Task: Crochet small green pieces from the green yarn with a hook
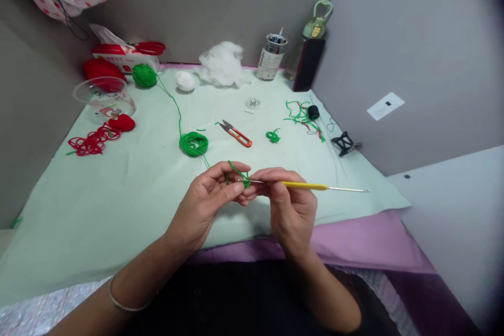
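Note:
My right hand (289,205) grips a crochet hook (305,185) by its yellow handle, the shaft lying level and its tip pointing left. Between the fingertips of my left hand (212,189) is a small piece of green crochet (247,182), with a strand of green yarn looped up over the index finger. The hook's tip meets that piece; whether it is through a stitch is too small to tell. From the left hand the yarn runs back to a loose green coil (193,144) on the cloth, and on to a green ball (144,75).
Orange thread snips (237,134) lie ahead of my hands, beside a small green crocheted piece (273,136). Red yarn (94,139) and a clear tub (106,102) sit left. Stuffing (224,64), a pen jar (271,58), a phone (309,64) and a bottle (318,25) line the back.

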### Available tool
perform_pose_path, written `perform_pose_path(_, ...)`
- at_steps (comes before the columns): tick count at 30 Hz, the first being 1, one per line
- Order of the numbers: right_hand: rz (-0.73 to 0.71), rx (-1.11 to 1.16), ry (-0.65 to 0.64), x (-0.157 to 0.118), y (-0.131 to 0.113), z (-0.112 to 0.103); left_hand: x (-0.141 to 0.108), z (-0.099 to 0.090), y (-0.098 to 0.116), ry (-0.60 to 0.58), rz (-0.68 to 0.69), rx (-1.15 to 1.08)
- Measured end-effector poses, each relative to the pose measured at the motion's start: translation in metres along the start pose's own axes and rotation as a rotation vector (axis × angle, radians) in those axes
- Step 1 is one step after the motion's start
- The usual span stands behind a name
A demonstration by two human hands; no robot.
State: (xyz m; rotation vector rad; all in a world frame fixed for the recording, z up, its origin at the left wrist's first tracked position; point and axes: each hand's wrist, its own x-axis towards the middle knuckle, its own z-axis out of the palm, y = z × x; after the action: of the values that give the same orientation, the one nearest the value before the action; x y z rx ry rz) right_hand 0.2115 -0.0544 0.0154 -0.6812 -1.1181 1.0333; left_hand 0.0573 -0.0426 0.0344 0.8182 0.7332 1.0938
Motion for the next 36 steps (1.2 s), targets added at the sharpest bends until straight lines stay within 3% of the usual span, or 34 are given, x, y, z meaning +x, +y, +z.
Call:
perform_pose_path(6,0.051,-0.031,0.000,0.002,0.001,-0.004,-0.002,-0.002,0.001,0.046,0.005,0.027)
perform_pose_path(9,0.002,-0.108,0.000,0.001,-0.001,-0.005,0.000,-0.001,0.002,0.078,0.045,0.051)
perform_pose_path(12,-0.140,-0.289,-0.041,0.000,-0.005,-0.007,0.001,-0.001,0.000,0.108,0.105,0.100)
perform_pose_path(15,-0.341,-0.614,-0.150,-0.003,-0.006,-0.011,0.001,0.003,-0.001,0.135,0.144,0.106)
perform_pose_path(19,-0.543,-0.932,-0.207,-0.005,-0.002,-0.014,0.000,0.010,0.003,0.095,-0.045,-0.099)
perform_pose_path(22,-0.476,-0.789,-0.102,-0.002,-0.001,-0.012,0.001,0.011,0.009,0.053,-0.203,-0.237)
perform_pose_path(27,-0.200,-0.272,0.016,0.007,-0.004,-0.005,0.001,0.010,0.011,0.077,-0.132,-0.206)
perform_pose_path(36,-0.161,-0.397,-0.029,0.005,-0.002,-0.006,0.000,0.014,0.002,0.117,-0.034,-0.030)
